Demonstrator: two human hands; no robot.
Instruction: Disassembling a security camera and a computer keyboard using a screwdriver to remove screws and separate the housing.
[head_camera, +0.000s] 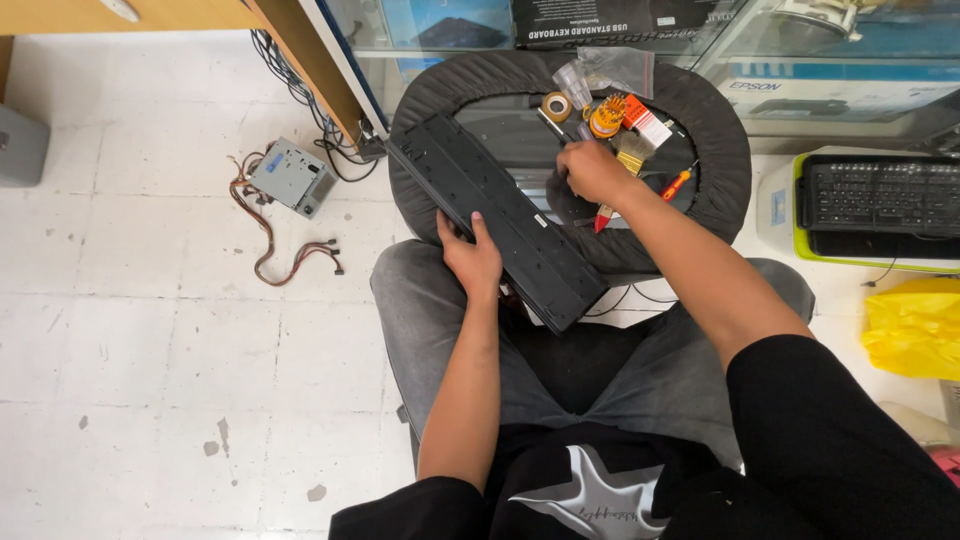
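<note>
Left hand (472, 262) grip holds black keyboard (495, 215) near edge; right hand (592, 172) grip closed, contents unclear, beside brush (628, 160).

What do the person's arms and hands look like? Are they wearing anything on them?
Both arms are bare from the short black sleeves down. The left hand and right hand have no gloves, and no watch, ring or bracelet shows. The sleeves belong to a black T-shirt with a pale star shape on the front. The person also wears grey trousers.
</note>
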